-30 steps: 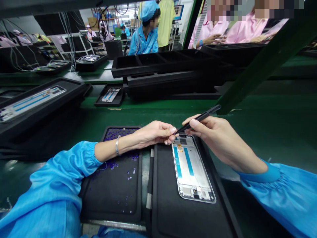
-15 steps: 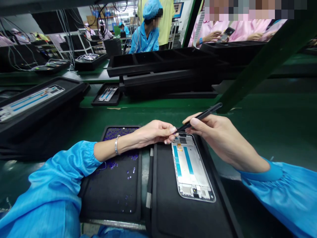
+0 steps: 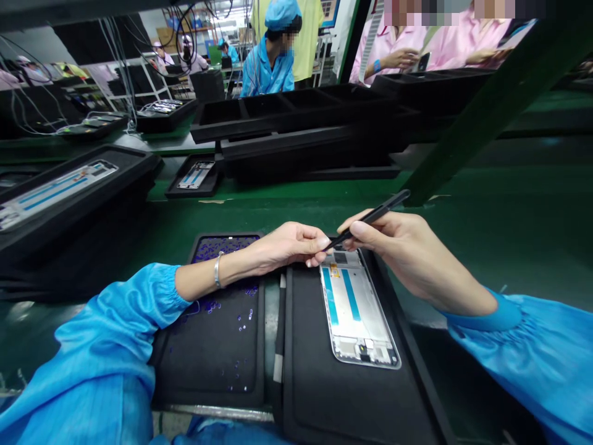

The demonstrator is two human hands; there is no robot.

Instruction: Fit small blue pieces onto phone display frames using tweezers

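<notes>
Black tweezers (image 3: 370, 217) are gripped in my right hand (image 3: 403, 253), their tips slanting down to the fingertips of my left hand (image 3: 296, 246). My left thumb and index finger are pinched together at those tips; whatever lies between them is too small to make out. Just below both hands, a silver phone frame (image 3: 364, 312) with two blue strips rests on a black foam tray (image 3: 308, 371). Under my left forearm, another black tray (image 3: 204, 364) bears many tiny purple-edged pieces (image 3: 210, 306).
Stacked black trays (image 3: 296, 145) stand behind my hands. A small tray with a phone frame (image 3: 197, 175) sits beside them. At the left is a tall tray stack (image 3: 115, 204) with another frame on top. A green beam (image 3: 477, 105) slants across the right. Co-workers sit beyond.
Both hands hold nearly the same pose, fingertips and tweezers still together. The view has shifted slightly. In the background, a person in pink has lowered a phone.
</notes>
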